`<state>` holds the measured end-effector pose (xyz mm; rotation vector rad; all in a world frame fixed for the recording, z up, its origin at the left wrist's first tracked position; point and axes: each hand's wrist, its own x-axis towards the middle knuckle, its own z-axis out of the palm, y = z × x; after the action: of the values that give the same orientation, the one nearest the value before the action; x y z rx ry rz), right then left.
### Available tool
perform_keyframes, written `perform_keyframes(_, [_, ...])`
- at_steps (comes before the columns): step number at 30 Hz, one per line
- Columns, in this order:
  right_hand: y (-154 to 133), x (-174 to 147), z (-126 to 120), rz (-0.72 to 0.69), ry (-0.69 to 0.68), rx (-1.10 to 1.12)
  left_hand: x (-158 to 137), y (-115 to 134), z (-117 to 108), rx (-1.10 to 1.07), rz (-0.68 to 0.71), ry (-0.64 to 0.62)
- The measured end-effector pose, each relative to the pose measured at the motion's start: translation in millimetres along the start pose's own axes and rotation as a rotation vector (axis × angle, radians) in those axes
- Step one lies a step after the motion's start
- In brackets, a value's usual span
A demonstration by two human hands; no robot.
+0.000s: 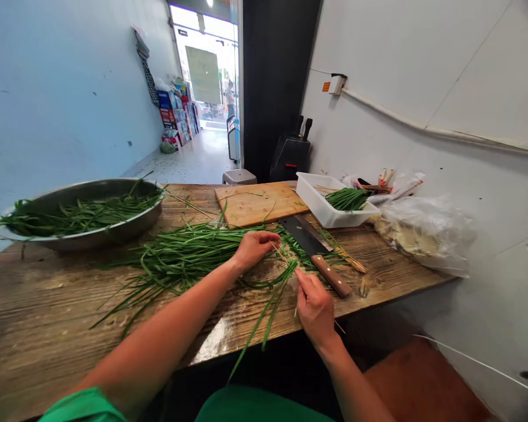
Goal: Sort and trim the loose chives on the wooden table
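Observation:
My left hand (256, 249) pinches a thin bamboo skewer (280, 252) just above the table. Close by, my right hand (314, 302) is closed on a small bunch of garlic chives (286, 272), whose long leaves hang past the table's front edge. A thin stick end pokes out below the right hand; how it sits inside the fist is hidden. Under and beyond my left forearm lies a big heap of garlic chives (189, 255). A cleaver (330, 274) with a wooden handle rests right of the hands, its blade over cut chive pieces.
A wooden cutting board (259, 202) lies at the back. A metal basin (101, 231) of chives stands left. On the right are a white plastic tub (323, 217) with chives and skewers, loose bamboo skewers (352, 261) and a plastic bag (426, 234) by the wall.

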<state>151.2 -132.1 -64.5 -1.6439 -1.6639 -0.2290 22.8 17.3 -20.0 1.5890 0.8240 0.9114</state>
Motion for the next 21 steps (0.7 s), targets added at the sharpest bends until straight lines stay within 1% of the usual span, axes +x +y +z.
perform_keyframes(3, [0, 0, 0, 0.009, 0.001, -0.025, 3, 11, -18, -0.276, -0.006, 0.161])
perform_keyframes(6, [1, 0, 2, 0.026, -0.003, -0.044, 3, 23, -32, -0.511, 0.047, 0.245])
perform_keyframes(8, [2, 0, 3, 0.037, -0.001, -0.051, 3, 29, -38, -0.574, 0.05, 0.279])
perform_keyframes(11, [4, 0, 5, 0.054, 0.01, -0.054, 4, 33, -43, -0.57, 0.04, 0.308])
perform_keyframes(14, [5, 0, 5, 0.077, 0.028, -0.047, 6, 33, -50, -0.482, 0.08, 0.378])
perform_keyframes(16, [5, 0, 5, 0.09, 0.031, -0.041, 9, 35, -58, -0.392, 0.119, 0.474])
perform_keyframes(18, [5, 0, 5, 0.101, 0.03, -0.036, 11, 41, -71, -0.318, 0.177, 0.591])
perform_keyframes(19, [6, 0, 5, 0.106, 0.028, -0.034, 12, 45, -79, -0.288, 0.217, 0.665])
perform_keyframes(21, [6, 0, 5, 0.113, 0.023, -0.03, 12, 53, -93, -0.233, 0.307, 0.857])
